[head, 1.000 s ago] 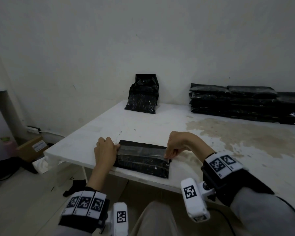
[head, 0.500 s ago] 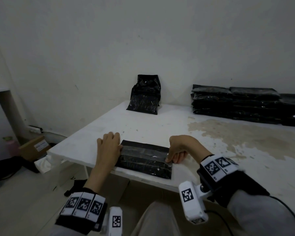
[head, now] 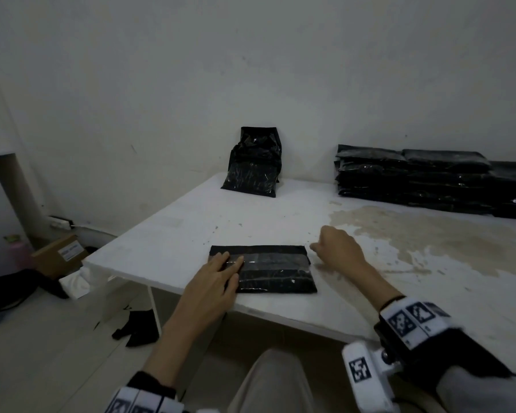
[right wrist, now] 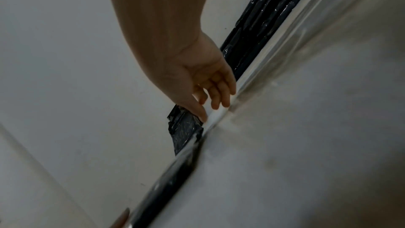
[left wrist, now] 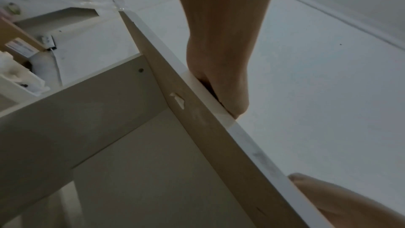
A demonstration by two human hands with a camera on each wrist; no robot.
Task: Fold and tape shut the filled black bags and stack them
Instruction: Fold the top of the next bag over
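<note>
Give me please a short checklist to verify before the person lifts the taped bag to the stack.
1. Flap folded over on the bag: ok.
2. Tape strip lies across the fold: ok; whether its ends stick fully, cannot tell.
3. Left hand rests flat on the bag's left part: ok.
4. Right hand off the bag, beside its right edge, holding nothing: ok.
5. Stack of finished bags at the far right looks level enough to take one more: ok.
6. Table between bag and stack free of obstacles: ok.
</note>
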